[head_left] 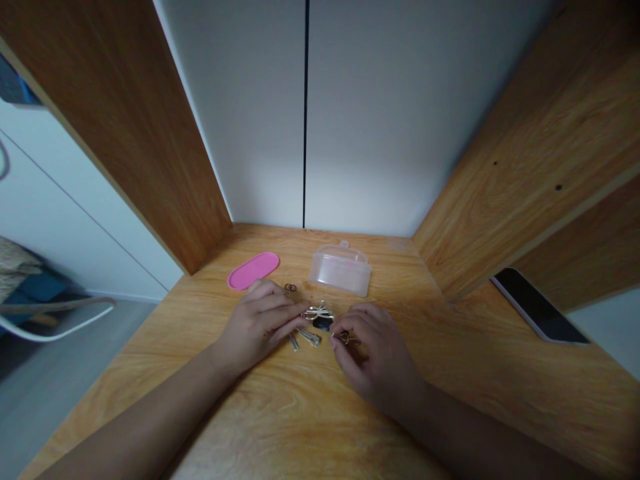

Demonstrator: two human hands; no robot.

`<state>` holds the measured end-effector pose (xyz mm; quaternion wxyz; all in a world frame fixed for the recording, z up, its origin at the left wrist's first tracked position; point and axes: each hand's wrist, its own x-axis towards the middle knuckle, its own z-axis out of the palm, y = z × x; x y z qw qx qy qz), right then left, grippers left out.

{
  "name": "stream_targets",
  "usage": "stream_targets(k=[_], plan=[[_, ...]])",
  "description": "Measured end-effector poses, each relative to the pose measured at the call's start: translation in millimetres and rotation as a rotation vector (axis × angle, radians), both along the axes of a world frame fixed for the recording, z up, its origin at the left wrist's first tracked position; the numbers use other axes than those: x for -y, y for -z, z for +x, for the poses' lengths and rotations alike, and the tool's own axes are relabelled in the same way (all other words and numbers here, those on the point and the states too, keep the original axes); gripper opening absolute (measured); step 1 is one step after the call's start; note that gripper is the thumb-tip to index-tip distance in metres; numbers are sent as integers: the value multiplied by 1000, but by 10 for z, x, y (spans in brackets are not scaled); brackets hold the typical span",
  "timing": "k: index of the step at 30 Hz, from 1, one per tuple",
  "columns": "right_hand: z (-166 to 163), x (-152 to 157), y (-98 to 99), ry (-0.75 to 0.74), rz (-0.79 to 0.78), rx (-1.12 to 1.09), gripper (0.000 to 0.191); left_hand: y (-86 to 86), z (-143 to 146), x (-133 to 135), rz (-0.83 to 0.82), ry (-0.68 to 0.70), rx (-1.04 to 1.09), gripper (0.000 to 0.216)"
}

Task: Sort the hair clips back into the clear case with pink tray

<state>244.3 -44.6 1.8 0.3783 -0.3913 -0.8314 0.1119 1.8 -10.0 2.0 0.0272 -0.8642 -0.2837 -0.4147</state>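
My left hand rests on the wooden surface, fingers closed together, with the fingertips pinched at the edge of shiny metal hair clips. Which piece it grips is partly hidden. My right hand is closed, thumb and index finger pinching a small dark loop with a gold glint, possibly a hair tie. Between the hands lies a small black piece. Silver hair clips lie just below it, close to my left thumb. Beyond my left fingers are small dark rings.
A pink oval tray lies at the back left. Near the back panel stands a clear plastic box with a raised lid. A phone lies at the right beside the wooden side panel. White panels close off the back.
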Motion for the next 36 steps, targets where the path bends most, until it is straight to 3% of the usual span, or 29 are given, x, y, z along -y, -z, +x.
stream_targets(k=[5, 11, 16, 21, 28, 36], plan=[[17, -3, -7, -15, 117, -79, 14, 7, 7, 0, -37, -55, 14, 26], [42, -15, -6, -103, 235, -110, 25, 63, -10, -37, -76, -39, 94, 39], [30, -7, -16, -163, 181, -187, 24, 82, -5, -38, -118, -33, 217, 40], [39, 38, 9, -51, 177, -268, 26, 55, 9, -17, -116, -22, 259, 42], [72, 7, 53, -201, 54, -284, 37, 62, 27, -17, -249, -56, 370, 25], [10, 13, 70, -24, -56, -402, 21, 43, 81, 3, -521, -45, 603, 20]])
